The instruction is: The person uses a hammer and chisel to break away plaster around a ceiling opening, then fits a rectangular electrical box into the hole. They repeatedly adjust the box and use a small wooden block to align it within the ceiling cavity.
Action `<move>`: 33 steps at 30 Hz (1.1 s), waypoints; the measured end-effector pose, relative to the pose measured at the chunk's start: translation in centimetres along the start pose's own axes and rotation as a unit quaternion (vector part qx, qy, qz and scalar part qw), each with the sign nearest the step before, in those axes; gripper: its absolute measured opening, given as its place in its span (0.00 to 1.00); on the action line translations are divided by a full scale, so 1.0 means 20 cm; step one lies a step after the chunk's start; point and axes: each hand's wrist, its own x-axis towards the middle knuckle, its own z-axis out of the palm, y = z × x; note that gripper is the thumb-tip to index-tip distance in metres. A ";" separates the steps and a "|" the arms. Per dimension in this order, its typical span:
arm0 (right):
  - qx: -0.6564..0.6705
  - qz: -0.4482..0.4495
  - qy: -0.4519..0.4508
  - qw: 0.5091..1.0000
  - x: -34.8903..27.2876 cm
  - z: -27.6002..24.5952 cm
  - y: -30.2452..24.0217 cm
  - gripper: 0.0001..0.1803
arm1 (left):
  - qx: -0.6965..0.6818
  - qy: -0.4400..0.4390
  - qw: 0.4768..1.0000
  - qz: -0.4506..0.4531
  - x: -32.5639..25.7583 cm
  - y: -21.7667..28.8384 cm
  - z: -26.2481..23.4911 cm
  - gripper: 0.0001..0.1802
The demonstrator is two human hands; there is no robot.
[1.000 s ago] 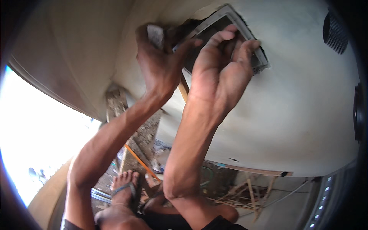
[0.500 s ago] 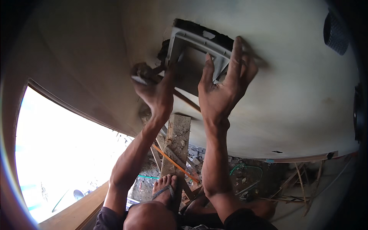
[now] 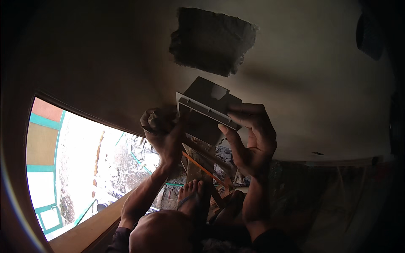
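A grey rectangular box (image 3: pixel 205 90) with a raised flange hangs tilted between my hands, just below a rough-edged recess (image 3: pixel 213 40) in the wall. My right hand (image 3: pixel 255 143) grips its right end, thumb on the flange and fingers along the outer side. At the left end, my left hand (image 3: pixel 164 141) is closed against the box. Its curled fingers are in deep shadow. A brown stick-like handle (image 3: pixel 209 156) slants down to the right from beside the left hand; what it joins is hidden.
The pale wall (image 3: pixel 295 122) spreads around the recess. A bright opening (image 3: pixel 97 160) with a wooden sill (image 3: pixel 90 227) lies to the left. My sandalled foot (image 3: pixel 190 202) rests on a narrow plank (image 3: pixel 195 170), above rubble and an orange strip (image 3: pixel 202 168). A dark mesh object (image 3: pixel 369 36) is at upper right.
Both hands have drawn the grey box down and out of the wall recess, which now shows whole. The box has tipped, exposing its outer side. The picture has darkened.
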 end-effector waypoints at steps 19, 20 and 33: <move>-0.309 0.205 0.040 0.928 -0.62 -0.54 0.09 0.10 | 0.540 -0.489 0.673 0.126 0.23 -0.83 -0.04 0.23; -0.250 0.254 0.087 0.930 -0.69 -0.54 0.10 0.10 | 0.513 -0.494 0.671 0.203 0.21 -1.04 -0.06 0.24; -0.239 0.292 0.028 0.926 -0.77 -0.57 0.04 0.09 | 0.639 -0.458 0.587 0.193 0.08 -1.40 0.09 0.16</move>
